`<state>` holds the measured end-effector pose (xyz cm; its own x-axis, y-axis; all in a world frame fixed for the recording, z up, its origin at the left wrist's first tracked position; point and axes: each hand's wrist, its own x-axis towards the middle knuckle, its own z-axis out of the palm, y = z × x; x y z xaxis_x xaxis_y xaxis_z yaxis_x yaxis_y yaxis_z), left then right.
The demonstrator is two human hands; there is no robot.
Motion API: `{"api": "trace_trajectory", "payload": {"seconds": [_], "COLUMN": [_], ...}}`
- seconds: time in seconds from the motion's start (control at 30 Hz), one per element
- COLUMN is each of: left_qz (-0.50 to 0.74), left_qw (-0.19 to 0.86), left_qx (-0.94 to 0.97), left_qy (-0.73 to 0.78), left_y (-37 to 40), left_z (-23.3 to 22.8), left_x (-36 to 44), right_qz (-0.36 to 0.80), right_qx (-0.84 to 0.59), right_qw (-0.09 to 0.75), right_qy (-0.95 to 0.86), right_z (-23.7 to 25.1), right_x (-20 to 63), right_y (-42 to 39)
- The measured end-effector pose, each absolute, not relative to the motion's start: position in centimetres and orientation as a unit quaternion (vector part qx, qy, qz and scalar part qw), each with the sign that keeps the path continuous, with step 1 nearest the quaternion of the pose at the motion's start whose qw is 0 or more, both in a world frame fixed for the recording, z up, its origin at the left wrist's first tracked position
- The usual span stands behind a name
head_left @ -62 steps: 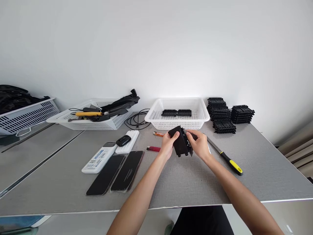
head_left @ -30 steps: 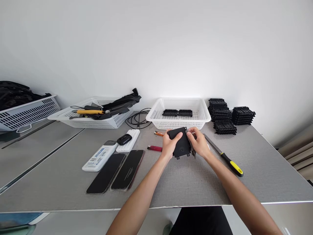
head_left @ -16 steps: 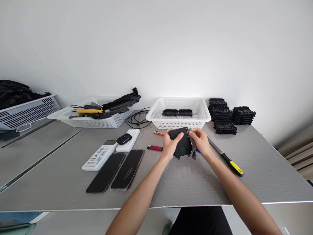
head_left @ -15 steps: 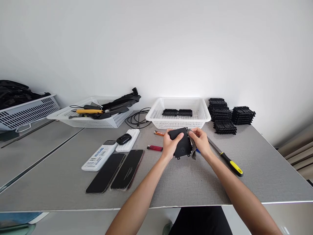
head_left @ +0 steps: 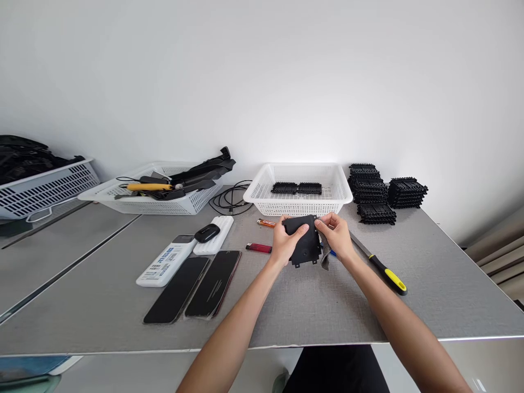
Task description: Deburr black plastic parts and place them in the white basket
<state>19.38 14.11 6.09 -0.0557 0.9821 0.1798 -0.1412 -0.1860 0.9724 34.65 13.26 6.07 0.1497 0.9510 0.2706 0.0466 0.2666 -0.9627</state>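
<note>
My left hand (head_left: 284,240) grips a flat black plastic plate (head_left: 303,248) by its left side, thumb across its face. Small tabs stick out along the plate's edges. A limp grey strip (head_left: 325,256), like cloth or sandpaper, hangs from my right hand (head_left: 334,234), whose fingers pinch it against the plate's upper right edge. The plate is held up over the table, in front of a white basket (head_left: 297,207). Behind my right hand, something blue (head_left: 332,252) is mostly hidden. A file with a black and yellow handle (head_left: 388,274) lies to the right.
Two black slotted parts (head_left: 310,188) lie in the white basket; similar parts stand in stacks (head_left: 407,192) at its right. Left are two phones (head_left: 177,289), power banks (head_left: 164,265), a red lighter (head_left: 258,248), an orange lighter (head_left: 266,222), a black cable (head_left: 229,199) and a tool basket (head_left: 164,204).
The plate has shifted very slightly, and the grey strip hangs a little lower beside it. Both hands keep their grip; the other things have stayed in place.
</note>
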Motion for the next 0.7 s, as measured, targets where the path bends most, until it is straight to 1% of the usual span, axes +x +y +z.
{"api": "trace_trajectory", "payload": {"seconds": [0.2, 0.37, 0.5, 0.7], "left_qz": [0.611, 0.622, 0.657, 0.653], "left_qw": [0.492, 0.513, 0.497, 0.527], "left_qx": [0.457, 0.410, 0.360, 0.312], "left_qy": [0.418, 0.426, 0.438, 0.446], "left_y": [14.4, 14.9, 15.6, 16.3], "left_z": [6.4, 6.3, 6.3, 6.5], "left_x": [19.1, 18.8, 18.2, 17.4], "right_qz": [0.417, 0.406, 0.414, 0.410], "right_qx": [-0.450, -0.463, -0.481, -0.497], "right_qw": [0.586, 0.578, 0.538, 0.492], "right_qy": [-0.529, -0.535, -0.555, -0.585], "right_z": [5.7, 5.2, 4.6, 4.0], "right_x": [34.3, 33.8, 33.4, 33.6], "right_y": [13.3, 13.2, 13.2, 13.2]}}
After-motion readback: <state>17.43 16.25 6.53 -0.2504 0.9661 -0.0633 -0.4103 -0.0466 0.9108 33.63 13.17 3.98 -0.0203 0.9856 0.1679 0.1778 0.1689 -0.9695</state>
